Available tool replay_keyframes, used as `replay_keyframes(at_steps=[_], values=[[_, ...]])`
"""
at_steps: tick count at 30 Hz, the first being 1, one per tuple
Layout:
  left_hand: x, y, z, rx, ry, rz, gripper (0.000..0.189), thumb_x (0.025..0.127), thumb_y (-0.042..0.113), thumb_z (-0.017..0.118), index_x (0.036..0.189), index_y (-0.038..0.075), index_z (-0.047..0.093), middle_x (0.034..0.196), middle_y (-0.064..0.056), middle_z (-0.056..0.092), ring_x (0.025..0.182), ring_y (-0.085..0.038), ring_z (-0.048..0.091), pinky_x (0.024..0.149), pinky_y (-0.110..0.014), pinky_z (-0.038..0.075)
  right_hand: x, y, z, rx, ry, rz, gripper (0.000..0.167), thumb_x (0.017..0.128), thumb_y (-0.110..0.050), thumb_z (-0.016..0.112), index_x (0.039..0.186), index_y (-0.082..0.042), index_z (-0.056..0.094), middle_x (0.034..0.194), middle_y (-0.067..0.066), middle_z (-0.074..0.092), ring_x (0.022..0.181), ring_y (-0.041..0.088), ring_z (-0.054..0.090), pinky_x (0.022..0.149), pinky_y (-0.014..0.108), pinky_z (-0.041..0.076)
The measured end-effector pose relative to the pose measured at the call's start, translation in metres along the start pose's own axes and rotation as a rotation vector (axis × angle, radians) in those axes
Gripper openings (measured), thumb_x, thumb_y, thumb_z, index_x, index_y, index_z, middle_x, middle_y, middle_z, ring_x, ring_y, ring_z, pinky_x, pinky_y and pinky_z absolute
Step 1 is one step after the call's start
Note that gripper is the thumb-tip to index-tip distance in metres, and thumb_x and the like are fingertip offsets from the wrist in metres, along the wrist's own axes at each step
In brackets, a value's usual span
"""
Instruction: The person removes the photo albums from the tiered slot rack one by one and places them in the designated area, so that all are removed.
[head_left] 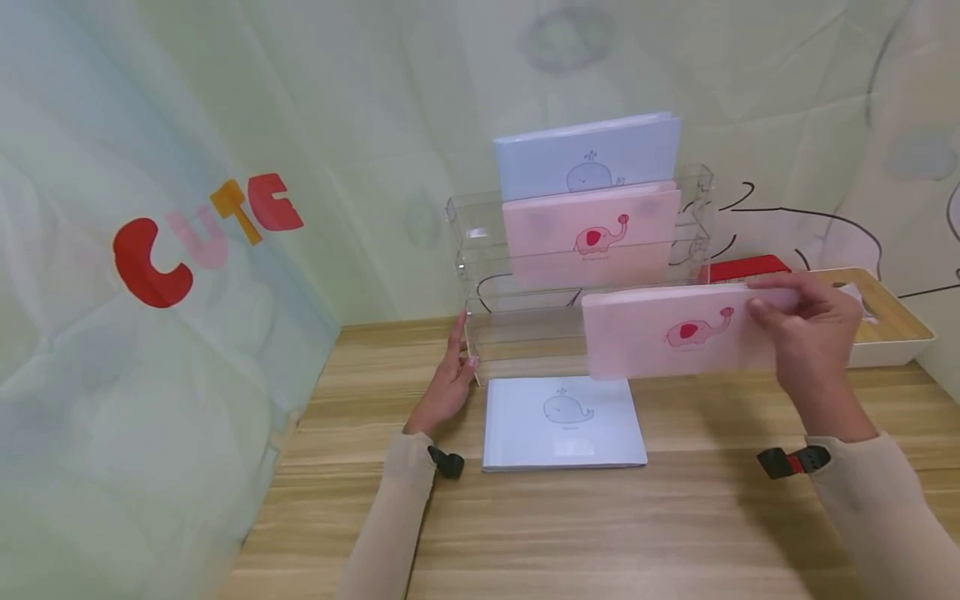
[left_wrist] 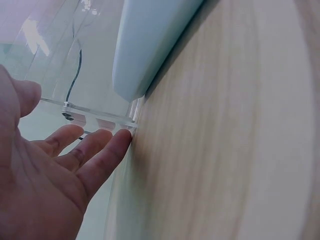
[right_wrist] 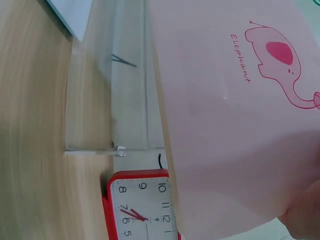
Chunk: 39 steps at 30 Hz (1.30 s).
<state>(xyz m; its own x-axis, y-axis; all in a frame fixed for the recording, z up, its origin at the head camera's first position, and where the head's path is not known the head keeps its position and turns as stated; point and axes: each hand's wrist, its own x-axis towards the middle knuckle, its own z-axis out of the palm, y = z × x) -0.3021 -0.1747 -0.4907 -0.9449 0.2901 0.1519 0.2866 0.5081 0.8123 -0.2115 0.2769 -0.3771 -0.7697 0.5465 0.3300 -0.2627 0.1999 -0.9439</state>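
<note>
My right hand (head_left: 813, 333) pinches the right end of a pink photo album (head_left: 637, 333) with a red elephant on its cover, thumb in front. It hangs above the table before a clear acrylic rack (head_left: 525, 346). The cover of this album (right_wrist: 215, 125) fills much of the right wrist view, hiding most of the hand. At the rack's left side panel, my left hand (head_left: 448, 383) rests with fingers extended; in the left wrist view its fingertips (left_wrist: 120, 142) touch the panel edge. A pale blue whale album (head_left: 525, 433) lies flat on the table in front of the rack.
In the rack's upper tiers stand another pink elephant album (head_left: 540, 233) and a blue whale album (head_left: 532, 162). A red clock (right_wrist: 145, 205) and a white box with a wooden lid (head_left: 888, 354) stand at the right. Printed curtain hangs behind and left.
</note>
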Motion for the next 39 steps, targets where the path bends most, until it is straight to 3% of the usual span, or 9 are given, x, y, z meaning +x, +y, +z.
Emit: replay_keyframes(at_steps=[10, 16, 24, 26, 28, 31, 33, 36, 39], values=[[0.0, -0.001, 0.0, -0.003, 0.001, -0.006, 0.082, 0.116, 0.021, 0.045, 0.167, 0.058, -0.008, 0.168, -0.029, 0.034, 0.154, -0.046, 0.04, 0.123, -0.072, 0.034, 0.001, 0.011, -0.021, 0.189, 0.023, 0.136, 0.026, 0.097, 0.004, 0.069, 0.12, -0.001, 0.081, 0.119, -0.01, 0.068, 0.122, 0.008, 0.053, 0.073, 0.009, 0.057], [-0.001, -0.002, -0.001, 0.009, 0.008, 0.005, 0.082, 0.116, 0.021, 0.045, 0.167, 0.058, -0.008, 0.165, -0.03, 0.036, 0.152, -0.047, 0.042, 0.121, -0.072, 0.036, 0.006, 0.013, -0.031, 0.173, 0.025, 0.213, 0.029, 0.099, 0.006, 0.064, 0.118, -0.005, 0.083, 0.112, -0.012, 0.066, 0.12, 0.004, 0.05, 0.07, 0.009, 0.055], [-0.001, -0.003, -0.002, 0.007, 0.01, -0.004, 0.08, 0.116, 0.024, 0.043, 0.166, 0.06, -0.008, 0.171, -0.027, 0.031, 0.155, -0.048, 0.04, 0.121, -0.075, 0.034, 0.014, 0.022, -0.044, -0.005, -0.019, 0.286, 0.033, 0.103, 0.0, 0.06, 0.127, -0.011, 0.08, 0.119, -0.022, 0.059, 0.129, 0.003, 0.038, 0.072, 0.003, 0.051], [-0.001, -0.002, -0.001, 0.004, 0.011, -0.007, 0.08, 0.116, 0.024, 0.043, 0.165, 0.061, -0.008, 0.169, -0.029, 0.033, 0.154, -0.048, 0.041, 0.121, -0.075, 0.034, 0.016, 0.025, -0.046, -0.065, -0.034, 0.299, 0.034, 0.105, -0.002, 0.059, 0.13, -0.013, 0.079, 0.128, -0.023, 0.056, 0.135, 0.004, 0.035, 0.077, 0.004, 0.052], [-0.001, -0.003, 0.0, 0.004, 0.012, -0.008, 0.08, 0.116, 0.025, 0.043, 0.166, 0.061, -0.008, 0.166, -0.03, 0.035, 0.152, -0.048, 0.042, 0.12, -0.076, 0.034, 0.018, 0.028, -0.049, -0.124, -0.057, 0.323, 0.037, 0.106, -0.006, 0.057, 0.135, -0.017, 0.077, 0.148, -0.015, 0.054, 0.146, 0.007, 0.03, 0.082, 0.004, 0.052], [-0.001, -0.002, 0.001, 0.005, 0.016, 0.0, 0.08, 0.116, 0.024, 0.044, 0.166, 0.06, -0.007, 0.166, -0.029, 0.036, 0.151, -0.048, 0.043, 0.12, -0.075, 0.035, 0.02, 0.031, -0.053, -0.252, -0.123, 0.378, 0.04, 0.109, -0.017, 0.054, 0.144, -0.027, 0.07, 0.177, -0.012, 0.028, 0.165, 0.014, 0.013, 0.089, 0.005, 0.051], [-0.001, -0.002, 0.001, 0.005, 0.018, 0.005, 0.08, 0.116, 0.023, 0.044, 0.166, 0.06, -0.007, 0.168, -0.027, 0.035, 0.152, -0.047, 0.042, 0.12, -0.075, 0.036, 0.023, 0.033, -0.057, -0.279, -0.174, 0.427, 0.041, 0.11, -0.022, 0.052, 0.147, -0.032, 0.066, 0.183, -0.014, 0.009, 0.171, 0.021, 0.001, 0.086, 0.006, 0.053], [0.0, -0.001, 0.001, -0.001, 0.018, 0.003, 0.081, 0.116, 0.023, 0.045, 0.166, 0.061, -0.006, 0.171, -0.024, 0.032, 0.154, -0.046, 0.04, 0.121, -0.074, 0.035, 0.03, 0.039, -0.059, -0.345, -0.253, 0.485, 0.041, 0.11, -0.028, 0.05, 0.149, -0.034, 0.062, 0.185, 0.0, 0.004, 0.167, 0.035, 0.01, 0.077, 0.011, 0.053], [0.0, 0.0, 0.0, 0.002, 0.02, 0.002, 0.081, 0.115, 0.023, 0.046, 0.166, 0.061, -0.006, 0.17, -0.024, 0.034, 0.154, -0.046, 0.04, 0.121, -0.073, 0.036, 0.037, 0.046, -0.06, -0.412, -0.326, 0.516, 0.045, 0.11, -0.029, 0.048, 0.154, -0.027, 0.056, 0.181, 0.016, 0.011, 0.153, 0.043, 0.024, 0.075, 0.017, 0.053]])
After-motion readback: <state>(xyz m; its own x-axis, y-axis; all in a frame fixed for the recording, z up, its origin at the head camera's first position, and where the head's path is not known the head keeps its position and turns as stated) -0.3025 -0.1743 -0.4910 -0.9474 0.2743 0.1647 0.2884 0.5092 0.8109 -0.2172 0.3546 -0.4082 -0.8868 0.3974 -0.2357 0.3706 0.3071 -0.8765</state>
